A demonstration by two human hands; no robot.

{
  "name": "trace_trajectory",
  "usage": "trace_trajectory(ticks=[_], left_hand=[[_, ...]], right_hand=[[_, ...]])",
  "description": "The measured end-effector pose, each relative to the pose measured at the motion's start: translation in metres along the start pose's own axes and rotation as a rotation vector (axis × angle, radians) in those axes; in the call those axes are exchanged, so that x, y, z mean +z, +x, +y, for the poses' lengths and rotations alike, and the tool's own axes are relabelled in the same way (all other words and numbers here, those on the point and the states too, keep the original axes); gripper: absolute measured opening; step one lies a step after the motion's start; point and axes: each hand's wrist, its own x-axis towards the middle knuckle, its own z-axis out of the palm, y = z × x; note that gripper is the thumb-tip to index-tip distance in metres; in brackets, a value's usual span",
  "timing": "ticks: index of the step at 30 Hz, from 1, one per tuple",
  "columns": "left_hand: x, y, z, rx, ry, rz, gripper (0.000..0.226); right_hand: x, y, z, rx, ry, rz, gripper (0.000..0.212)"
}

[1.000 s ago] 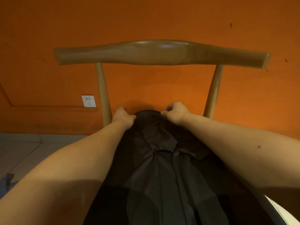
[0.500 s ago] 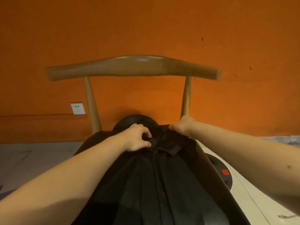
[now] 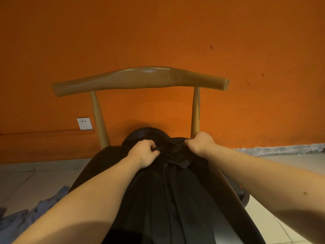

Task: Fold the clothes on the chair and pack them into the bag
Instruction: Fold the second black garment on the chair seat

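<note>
Shirt [image 3: 175, 199] laid over chair [image 3: 140, 80], collar toward the backrest
Looks soft, light and limp; left hand [image 3: 144, 153] and right hand [image 3: 200, 143] pinch it with curled fingers [image 3: 189, 142] either side of the collar, a sound hold

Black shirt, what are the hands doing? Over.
Left hand grips black shirt near collar. Right hand grips it too. Shirt lies on chair. Nothing in the way.

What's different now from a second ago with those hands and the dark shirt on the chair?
The left hand slid rightward, from beside the left post of the chair to mid-seat. The right hand reached the foot of the right post. The collar of the dark shirt went rightward with them. Both hands kept gripping the shirt's top, and the chair stayed put.
</note>
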Motion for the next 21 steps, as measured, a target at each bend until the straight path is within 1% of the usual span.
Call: trace_trajectory(ticks=[1, 2, 4, 6, 8, 10, 11, 12, 14, 16, 17, 19, 20, 21], left_hand=[[-0.003, 0.001, -0.001, -0.070, -0.107, 0.062, 0.016], [-0.008, 0.002, -0.003, -0.161, -0.261, 0.129, 0.019], [-0.017, 0.000, -0.014, -0.401, -0.656, 0.232, 0.027], [-0.025, -0.006, -0.025, -0.592, -1.012, 0.278, 0.031], [-0.032, -0.009, -0.039, -0.709, -1.174, 0.334, 0.039], [-0.038, -0.012, -0.050, -0.803, -1.199, 0.370, 0.045], [-0.039, -0.013, -0.055, -0.846, -1.160, 0.375, 0.047], [-0.039, -0.015, -0.057, -0.878, -1.069, 0.376, 0.048], [-0.041, -0.021, -0.054, -0.880, -0.753, 0.349, 0.051], [-0.041, -0.025, -0.050, -0.824, -0.402, 0.311, 0.056], [-0.042, -0.027, -0.047, -0.794, -0.234, 0.319, 0.057], [-0.045, -0.031, -0.035, -0.650, 0.026, 0.401, 0.055], [-0.044, -0.029, -0.029, -0.522, 0.074, 0.431, 0.052], [-0.042, -0.028, -0.021, -0.375, 0.040, 0.420, 0.048]], right_hand=[[0.000, 0.001, 0.000, 0.012, -0.003, 0.016, 0.044], [0.000, 0.001, 0.000, 0.025, -0.019, 0.029, 0.047], [-0.001, 0.000, 0.000, 0.064, -0.057, 0.035, 0.048], [-0.001, 0.000, 0.001, 0.114, -0.025, 0.003, 0.047], [0.000, 0.003, 0.003, 0.147, 0.060, -0.017, 0.042], [0.001, 0.004, 0.006, 0.160, 0.097, -0.018, 0.037], [0.002, 0.005, 0.007, 0.163, 0.102, -0.016, 0.035], [0.001, 0.005, 0.008, 0.164, 0.106, -0.018, 0.033], [-0.001, 0.006, 0.009, 0.164, 0.111, -0.027, 0.029], [-0.004, 0.008, 0.010, 0.168, 0.112, -0.046, 0.027], [-0.005, 0.009, 0.010, 0.169, 0.106, -0.050, 0.027], [-0.009, 0.011, 0.010, 0.157, 0.092, -0.056, 0.029], [-0.011, 0.011, 0.010, 0.152, 0.093, -0.057, 0.029], [-0.012, 0.012, 0.009, 0.147, 0.100, -0.058, 0.028]])
